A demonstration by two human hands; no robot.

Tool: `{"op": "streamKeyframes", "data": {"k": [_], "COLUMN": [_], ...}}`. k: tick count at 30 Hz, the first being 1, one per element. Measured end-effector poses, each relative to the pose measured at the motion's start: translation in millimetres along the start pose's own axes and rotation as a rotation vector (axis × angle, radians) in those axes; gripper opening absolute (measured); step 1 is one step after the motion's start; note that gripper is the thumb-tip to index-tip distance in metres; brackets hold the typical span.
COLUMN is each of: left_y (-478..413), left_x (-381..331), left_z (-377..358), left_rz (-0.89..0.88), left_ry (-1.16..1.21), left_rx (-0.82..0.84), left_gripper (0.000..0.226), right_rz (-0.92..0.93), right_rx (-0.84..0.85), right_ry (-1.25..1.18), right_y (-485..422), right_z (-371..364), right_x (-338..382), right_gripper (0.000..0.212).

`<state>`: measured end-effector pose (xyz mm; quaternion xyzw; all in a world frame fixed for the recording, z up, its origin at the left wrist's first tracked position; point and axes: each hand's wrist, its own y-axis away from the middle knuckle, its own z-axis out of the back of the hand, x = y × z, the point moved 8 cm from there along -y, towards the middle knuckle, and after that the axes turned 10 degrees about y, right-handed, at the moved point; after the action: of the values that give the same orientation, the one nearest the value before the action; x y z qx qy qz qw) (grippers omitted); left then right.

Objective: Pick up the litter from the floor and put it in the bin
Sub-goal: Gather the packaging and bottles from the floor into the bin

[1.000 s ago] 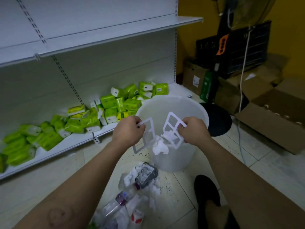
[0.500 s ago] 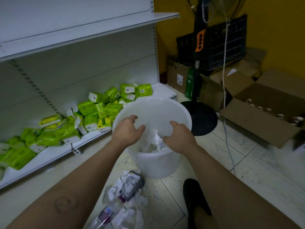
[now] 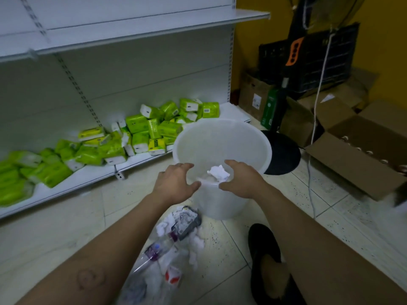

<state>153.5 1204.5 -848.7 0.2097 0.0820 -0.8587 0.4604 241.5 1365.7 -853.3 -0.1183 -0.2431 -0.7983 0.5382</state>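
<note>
A: Where are the hands?

B: Both are over the near rim of the bin [image 3: 222, 137]. The left hand [image 3: 176, 183] is on one side and the right hand [image 3: 241, 181] is on the other.

A: Are they holding anything?

B: No. The fingers of both hands are spread apart and empty.

A: What is in the bin?

B: A white paper ball [image 3: 218, 173] sits inside, between the two hands.

A: Where is the rest of the litter?

B: On the floor [image 3: 66, 227], just in front of the bin. There is a clear bottle [image 3: 158, 249], a gray wrapper [image 3: 186, 219] and white paper bits [image 3: 197, 245], all in one pile.

A: What else is near?

B: A black shoe [image 3: 264, 245] is on the floor beside the pile. Green packs [image 3: 141, 133] lie on the low shelf [image 3: 92, 172] behind the bin. Brown boxes [image 3: 363, 150] stand at the right.
</note>
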Motion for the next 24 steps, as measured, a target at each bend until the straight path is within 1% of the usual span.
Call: {"op": "streamKeyframes", "data": {"k": [3,6,10,13,16,19,20,22,24], "left_y": [33.6,69.1,112.2,136.4,152.6,163.0,165.3,167.5,167.8], "left_x": [26.2,59.6,108.4,142.5,173.2,201.7,210.8,230.3,250.6], "left_z": [4.3,-0.8,-18.3,-39.5,-67.1,-101.1,-111.5,-129.9,-146.3], "left_rz": [0.049,0.119,0.237,0.331,0.427,0.496,0.517,0.557,0.602], "left_ry": [0.029,0.072,0.156,0.215,0.271,0.299,0.298,0.276,0.219], "left_rx": [0.008,0.052,0.101,0.149,0.204,0.294,0.315,0.327,0.326], "left_gripper": [0.066,0.063,0.061,0.061,0.057,0.052,0.053,0.059,0.064], "right_rz": [0.080,0.134,0.206,0.236,0.155,0.055,0.014,-0.077,-0.125], "right_rx": [0.021,0.066,0.242,0.356,0.399,0.437,0.474,0.551,0.591], "right_ry": [0.092,0.163,0.322,0.430,0.366,0.236,0.202,0.126,0.073], "right_y": [15.2,29.8,47.1,52.1,41.5,34.0,35.8,42.1,45.9], "right_z": [-18.0,-51.9,-123.4,-162.8,-181.6,-218.0,-236.9,-278.9,-318.0], "right_x": [33.0,64.2,85.7,83.6,70.2,56.1,50.9,41.4,37.7], "right_gripper": [0.083,0.080,0.076,0.077,0.072,0.056,0.056,0.064,0.069]}}
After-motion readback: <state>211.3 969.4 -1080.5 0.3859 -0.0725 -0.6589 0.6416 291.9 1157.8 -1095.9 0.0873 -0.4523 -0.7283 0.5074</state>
